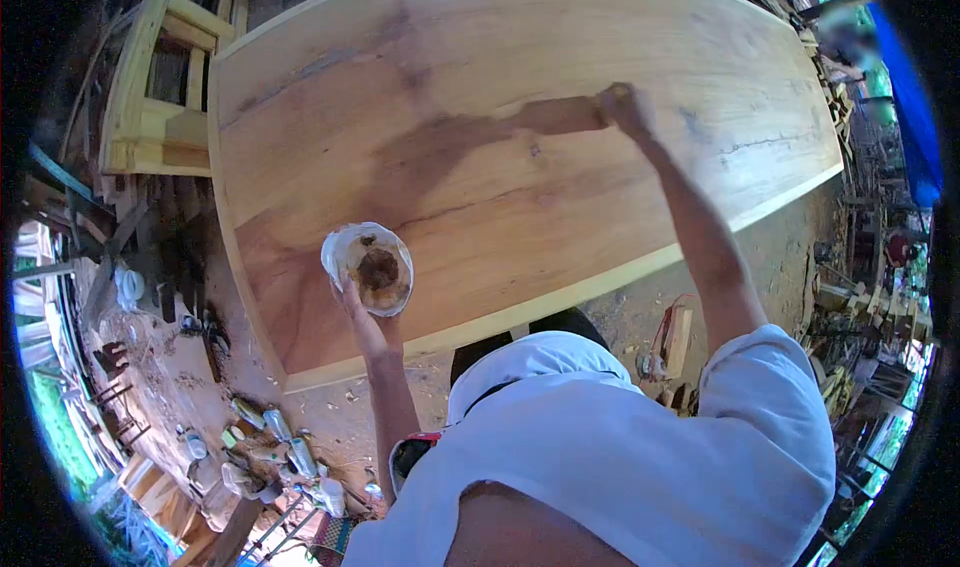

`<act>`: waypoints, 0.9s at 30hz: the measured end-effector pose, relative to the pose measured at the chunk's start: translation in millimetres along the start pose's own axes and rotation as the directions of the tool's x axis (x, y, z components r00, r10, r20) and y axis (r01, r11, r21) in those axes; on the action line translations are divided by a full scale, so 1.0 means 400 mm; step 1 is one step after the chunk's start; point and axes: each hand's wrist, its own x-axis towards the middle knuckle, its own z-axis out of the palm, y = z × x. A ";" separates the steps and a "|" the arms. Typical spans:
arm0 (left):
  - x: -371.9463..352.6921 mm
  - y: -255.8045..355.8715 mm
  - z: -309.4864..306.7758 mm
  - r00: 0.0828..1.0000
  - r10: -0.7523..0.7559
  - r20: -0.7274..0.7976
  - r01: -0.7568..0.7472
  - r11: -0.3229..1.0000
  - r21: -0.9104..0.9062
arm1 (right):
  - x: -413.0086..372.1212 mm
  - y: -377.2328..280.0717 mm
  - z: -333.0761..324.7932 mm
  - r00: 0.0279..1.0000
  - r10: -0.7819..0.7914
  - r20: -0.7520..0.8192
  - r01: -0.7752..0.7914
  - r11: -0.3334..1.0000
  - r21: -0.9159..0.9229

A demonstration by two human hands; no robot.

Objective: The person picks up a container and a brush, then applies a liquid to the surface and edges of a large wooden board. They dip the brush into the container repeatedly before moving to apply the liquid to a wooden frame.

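A large wooden panel (560, 197) with a pale edge band and dark grain streaks lies in front of me. My left hand (368, 319) holds a white bowl (405, 267) from below, near the panel's lower left. Brown residue (378, 267) coats the bowl's inside. Over the middle of the panel, my right hand (626, 112) is stretched out far, its fingers closed and slightly blurred. What they hold I cannot tell. A darker shadow of the arm falls across the wood to the left of this hand.
A pale wooden frame (160, 127) stands against the panel's left end. Bottles and containers (290, 447) litter the dirt floor at lower left. A wooden block (678, 342) lies by my right side. Stacked wood scraps (850, 367) and a blue tarp (905, 107) are at the right.
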 end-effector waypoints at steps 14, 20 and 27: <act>-0.139 -0.128 0.223 0.940 -0.215 0.264 0.207 0.977 0.060 | -0.240 -0.075 -0.039 0.909 0.133 0.394 -0.346 0.767 0.541; -0.208 -0.167 0.277 0.918 -0.320 0.232 0.317 0.947 0.051 | -0.304 0.427 -0.206 0.928 0.358 0.101 -0.353 0.762 0.543; -0.223 -0.211 0.319 0.918 -0.328 0.224 0.323 0.945 0.059 | -0.435 0.118 -0.261 0.998 0.055 0.037 -0.055 0.998 -0.002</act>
